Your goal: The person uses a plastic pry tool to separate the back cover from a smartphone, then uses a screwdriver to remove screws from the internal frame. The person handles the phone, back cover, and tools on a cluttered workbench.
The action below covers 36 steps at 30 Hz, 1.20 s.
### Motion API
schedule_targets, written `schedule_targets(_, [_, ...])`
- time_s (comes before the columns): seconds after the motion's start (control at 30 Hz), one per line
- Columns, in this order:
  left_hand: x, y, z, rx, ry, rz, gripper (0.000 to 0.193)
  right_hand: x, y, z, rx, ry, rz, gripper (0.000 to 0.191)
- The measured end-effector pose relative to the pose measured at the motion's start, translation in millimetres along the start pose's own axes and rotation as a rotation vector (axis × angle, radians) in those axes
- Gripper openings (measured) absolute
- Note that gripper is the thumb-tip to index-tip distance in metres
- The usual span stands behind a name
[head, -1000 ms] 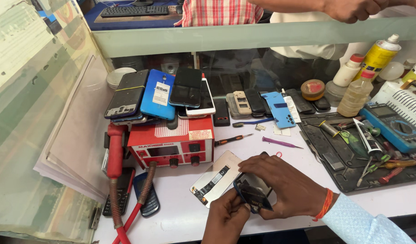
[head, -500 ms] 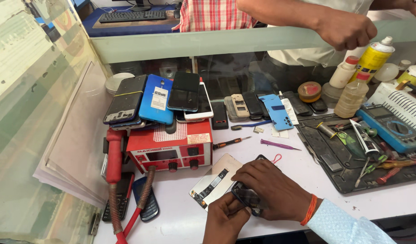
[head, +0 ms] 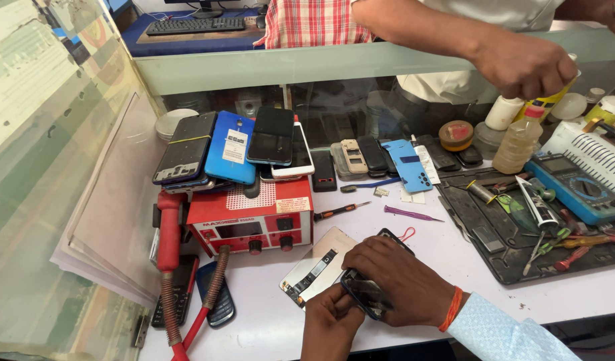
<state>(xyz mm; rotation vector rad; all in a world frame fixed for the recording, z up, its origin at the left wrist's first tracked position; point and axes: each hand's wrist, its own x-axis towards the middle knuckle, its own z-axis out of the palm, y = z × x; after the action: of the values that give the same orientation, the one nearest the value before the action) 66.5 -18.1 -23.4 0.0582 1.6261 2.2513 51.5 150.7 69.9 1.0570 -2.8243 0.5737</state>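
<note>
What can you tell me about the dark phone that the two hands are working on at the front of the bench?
The phone is a dark, slim handset with a bluish rim, lying tilted near the front edge of the white bench. The right hand lies over most of it, fingers spread across its upper part. The left hand pinches its lower left corner. The exposed face looks dark and uneven, possibly opened, though that is unclear. Its upper end pokes out beyond the right hand beside a red loop. A pale panel lies just to its left.

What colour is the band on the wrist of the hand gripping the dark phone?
Orange, on the right hand holding the dark phone; head view.
</note>
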Motion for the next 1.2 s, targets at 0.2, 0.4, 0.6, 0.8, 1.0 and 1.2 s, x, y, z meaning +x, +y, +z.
schedule_targets(0.2, [0,2,-1,0.017,-0.016,0.009,0.026,3,1,0,-0.006,0.008,0.003,0.074])
schedule_targets(0.4, [0,-2,-1,-0.042,-0.023,0.024,0.03,2,4,4,-0.003,0.042,-0.031,0.07])
schedule_targets(0.6, [2,-4,4,-0.037,0.035,0.04,0.032,3,12,15,0.05,0.114,-0.122,0.064])
schedule_targets(0.8, [1,-1,8,0.027,0.094,0.071,0.035,4,15,16,0.209,0.082,-0.118,0.077])
schedule_targets(1.0, [3,-5,4,-0.119,0.098,0.056,0.042,1,3,7,0.129,-0.031,-0.096,0.11])
schedule_targets(1.2, [5,-8,-5,-0.095,0.066,0.106,0.044,-27,-19,5,0.267,0.159,0.136,0.074])
